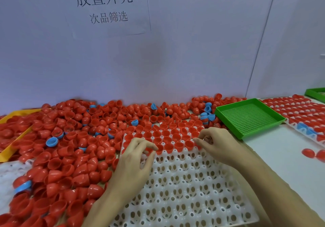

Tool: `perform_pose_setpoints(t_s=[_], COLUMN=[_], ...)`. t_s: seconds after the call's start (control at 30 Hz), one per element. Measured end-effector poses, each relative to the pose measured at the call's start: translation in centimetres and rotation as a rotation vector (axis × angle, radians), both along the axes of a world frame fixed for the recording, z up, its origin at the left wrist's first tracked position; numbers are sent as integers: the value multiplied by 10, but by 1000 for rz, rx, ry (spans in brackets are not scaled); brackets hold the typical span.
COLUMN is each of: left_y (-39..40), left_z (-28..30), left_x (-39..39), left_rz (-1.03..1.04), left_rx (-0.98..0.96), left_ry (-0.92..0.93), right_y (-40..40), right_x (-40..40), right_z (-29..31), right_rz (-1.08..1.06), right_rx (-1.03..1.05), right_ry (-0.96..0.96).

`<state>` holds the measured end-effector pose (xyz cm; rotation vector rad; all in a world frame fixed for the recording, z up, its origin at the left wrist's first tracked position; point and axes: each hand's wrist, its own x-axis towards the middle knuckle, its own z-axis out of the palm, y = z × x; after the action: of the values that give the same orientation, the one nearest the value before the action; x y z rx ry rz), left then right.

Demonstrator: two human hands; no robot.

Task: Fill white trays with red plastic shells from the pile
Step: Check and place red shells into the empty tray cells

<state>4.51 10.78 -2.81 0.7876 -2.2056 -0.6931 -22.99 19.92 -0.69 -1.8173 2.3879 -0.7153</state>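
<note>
We've got the white tray (184, 182) filled only along its far rows, the left hand (135, 160) loose-fingered and holding nothing we can see, the right hand (216, 144) curled — can't tell if it's got a red shell (168, 146) — and blue shells (51, 142) in the pile (70, 138) left of the tray could sneak in.

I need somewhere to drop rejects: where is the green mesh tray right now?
In the head view the green mesh tray sits on the right, beyond the right hand, between the red shell pile and a filled white tray.
</note>
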Motion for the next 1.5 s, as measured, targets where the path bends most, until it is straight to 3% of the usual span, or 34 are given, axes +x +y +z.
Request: perform_pose_setpoints(t_s=[0.23,0.47,0.63,0.83,0.97,1.17,1.37,1.5], left_y=[0,1,2,2,2,1,2,8], left_z=[-9,-9,-8,-5,-4,-6,-8,2], left_x=[-4,-5,-4,-2,-3,-2,-3,-7], left_rz=[-87,-99,-95,-108,-102,-100,-49,24], left_rx=[-135,-180,-185,-194,-219,-234,-243,-105], left_ry=[-189,-215,-224,-242,-268,-268,-195,34], right_y=[-3,-48,-110,-142,-146,-140,-91,-37], right_x=[3,-8,-22,-46,-52,-63,-15,40], right_z=[2,16,26,27,22,20,39,41], right_rz=[-2,-2,-85,-286,-264,-217,-1,263], right_rx=[-96,-193,-46,429,385,119,-191,-146], right_ry=[-56,2,60,260,311,148,-369,-630])
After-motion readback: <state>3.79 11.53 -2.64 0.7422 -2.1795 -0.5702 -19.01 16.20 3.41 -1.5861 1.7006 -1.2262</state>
